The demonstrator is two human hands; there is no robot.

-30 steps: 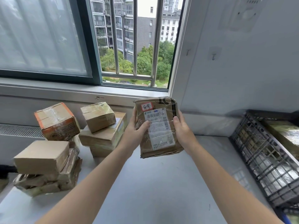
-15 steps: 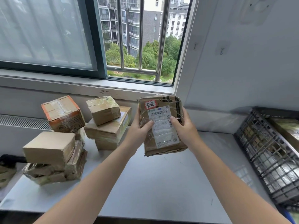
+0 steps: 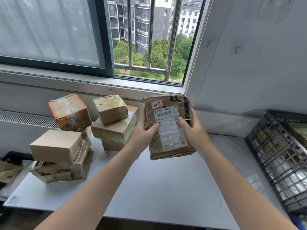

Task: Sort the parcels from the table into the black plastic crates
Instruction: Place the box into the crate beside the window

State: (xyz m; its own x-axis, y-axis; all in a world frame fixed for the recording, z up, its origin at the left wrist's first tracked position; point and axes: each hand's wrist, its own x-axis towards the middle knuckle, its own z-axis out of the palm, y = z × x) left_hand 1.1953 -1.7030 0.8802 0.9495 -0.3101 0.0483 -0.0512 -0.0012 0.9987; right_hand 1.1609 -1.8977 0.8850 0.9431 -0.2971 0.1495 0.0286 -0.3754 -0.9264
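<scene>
Parcel (image 3: 171,143): holding it upright above the table (image 3: 166,188), gripping its left edge with the left hand (image 3: 144,135) and its right edge with the right hand (image 3: 194,131), thumbs pressing its front, between stacked parcels (image 3: 114,123) and black plastic crate (image 3: 279,156).

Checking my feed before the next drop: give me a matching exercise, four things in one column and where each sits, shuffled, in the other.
1 labelled parcel
2 orange-edged box
3 small taped box
4 black crate

A right edge of view
B top of middle stack
C held above the table
D high on left stack

Pairs: 1-C, 2-D, 3-B, 4-A
</scene>
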